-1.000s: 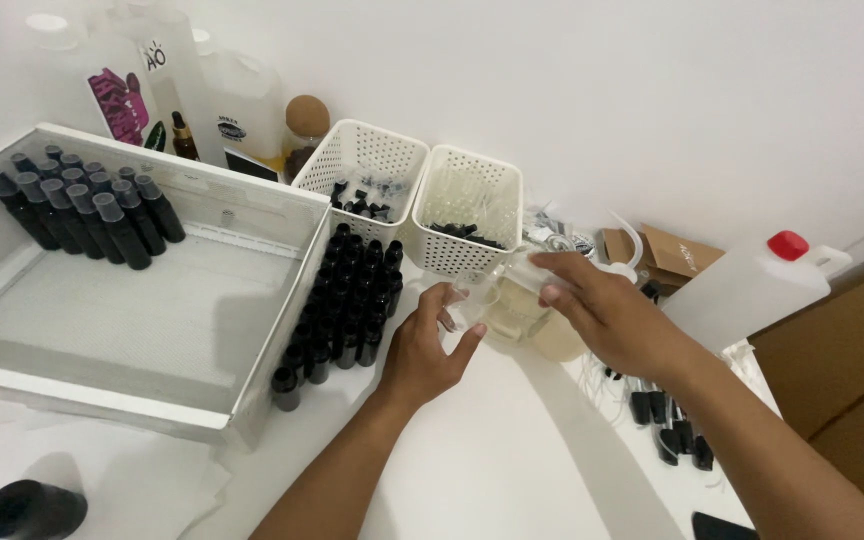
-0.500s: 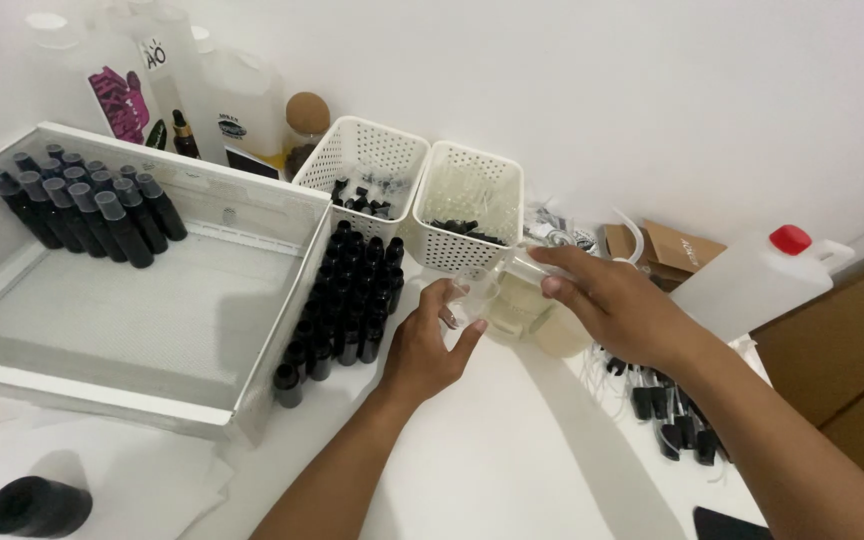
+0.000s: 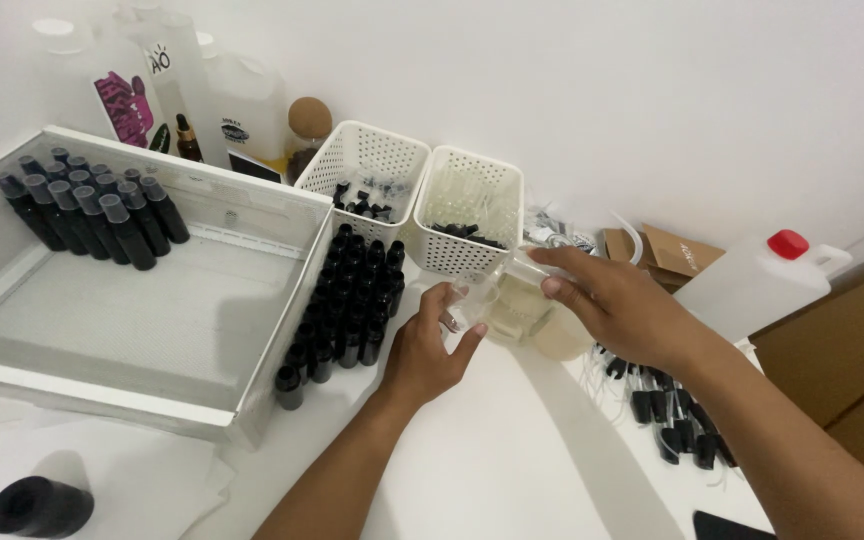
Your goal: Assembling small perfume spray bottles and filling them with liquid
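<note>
My right hand (image 3: 620, 305) grips a clear beaker (image 3: 524, 312) of pale yellowish liquid, tilted toward the left. My left hand (image 3: 430, 345) holds a small clear bottle (image 3: 465, 303) up against the beaker's lip. Both hands hover over the white table, just right of a block of several small black bottles (image 3: 345, 298) standing uncapped next to the tray.
A large white tray (image 3: 132, 320) at left holds several capped black bottles (image 3: 87, 205). Two white perforated baskets (image 3: 422, 195) stand behind. Black spray caps (image 3: 672, 420) lie at right, near a white jug with red cap (image 3: 752, 280). Large jugs (image 3: 142, 90) line the wall. A black funnel-like cap (image 3: 37, 505) sits bottom left.
The beaker has tipped a little further toward the small bottle. Both hands stay in nearly the same place.
</note>
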